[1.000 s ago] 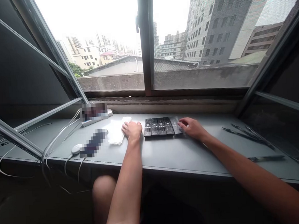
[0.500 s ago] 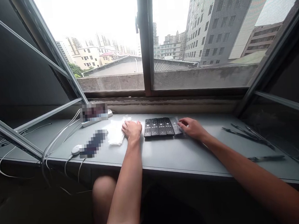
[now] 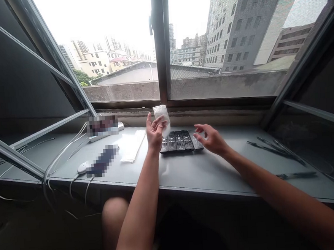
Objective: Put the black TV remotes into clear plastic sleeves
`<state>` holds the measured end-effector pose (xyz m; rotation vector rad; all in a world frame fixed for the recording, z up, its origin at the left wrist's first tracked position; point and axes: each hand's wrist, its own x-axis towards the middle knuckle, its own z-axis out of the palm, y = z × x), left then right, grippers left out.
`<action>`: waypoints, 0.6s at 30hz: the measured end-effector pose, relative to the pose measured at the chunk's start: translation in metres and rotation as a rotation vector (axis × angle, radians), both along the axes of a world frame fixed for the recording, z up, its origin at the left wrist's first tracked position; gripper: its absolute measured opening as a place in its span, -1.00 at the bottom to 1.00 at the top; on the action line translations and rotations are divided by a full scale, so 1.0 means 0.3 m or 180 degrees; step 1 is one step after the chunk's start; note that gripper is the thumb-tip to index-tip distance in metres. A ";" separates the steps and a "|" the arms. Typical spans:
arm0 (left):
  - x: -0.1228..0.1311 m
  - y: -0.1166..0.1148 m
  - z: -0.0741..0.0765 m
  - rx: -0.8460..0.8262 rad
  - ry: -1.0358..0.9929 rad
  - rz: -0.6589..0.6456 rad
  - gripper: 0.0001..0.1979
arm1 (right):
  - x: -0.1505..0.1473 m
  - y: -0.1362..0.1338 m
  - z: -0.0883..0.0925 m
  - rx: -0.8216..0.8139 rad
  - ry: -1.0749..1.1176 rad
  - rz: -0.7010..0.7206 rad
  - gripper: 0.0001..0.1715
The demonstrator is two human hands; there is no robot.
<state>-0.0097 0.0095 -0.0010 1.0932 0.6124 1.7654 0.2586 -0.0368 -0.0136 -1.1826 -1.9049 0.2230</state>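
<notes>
Window: large sliding window with dark metal frame [image 3: 160, 45], city buildings beyond; it supplies the light on the work surface.
Ledge: long grey sill-top counter [image 3: 187, 173], serving as the bench.
Cables: bundle of white cables [image 3: 63, 157] running off the left edge toward a power strip, kept well apart from the work area.
Stack: pile of flat white bags [image 3: 132, 146] lying left of the remotes, close to the left hand.
Remotes: row of black button remote controls [image 3: 177, 140], set side by side, touching.
Right hand: right hand [image 3: 210, 139] raised just above the right end of the row, fingers spread, gripping nothing.
Left hand: left hand [image 3: 153, 131] lifted off the ledge, thumb and fingertips pinching one bag.
Bag: small translucent white plastic bag [image 3: 162, 117], held upright in the air above the row's left end, likely for inspection or opening.
</notes>
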 end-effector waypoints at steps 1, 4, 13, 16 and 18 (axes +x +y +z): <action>0.011 -0.002 0.003 -0.0091 -0.0171 -0.0247 -0.13 | -0.019 -0.005 0.012 -0.0001 0.0037 0.0157 -0.34; 0.030 -0.018 0.014 -0.0316 -0.0370 -0.0774 -0.28 | -0.079 -0.010 0.047 -0.0126 0.0086 0.0503 -0.08; -0.011 0.016 -0.012 -0.0615 -0.1062 -0.0755 -0.55 | -0.174 0.016 0.094 -0.0498 0.0677 0.0699 -0.64; -0.021 0.008 -0.006 -0.0830 -0.1432 -0.0842 -0.55 | -0.185 0.006 0.066 -0.0036 0.0775 0.0405 -0.65; -0.013 -0.014 0.005 -0.0853 -0.1532 -0.1198 -0.39 | -0.183 0.003 0.039 0.0511 0.0694 0.0286 -0.68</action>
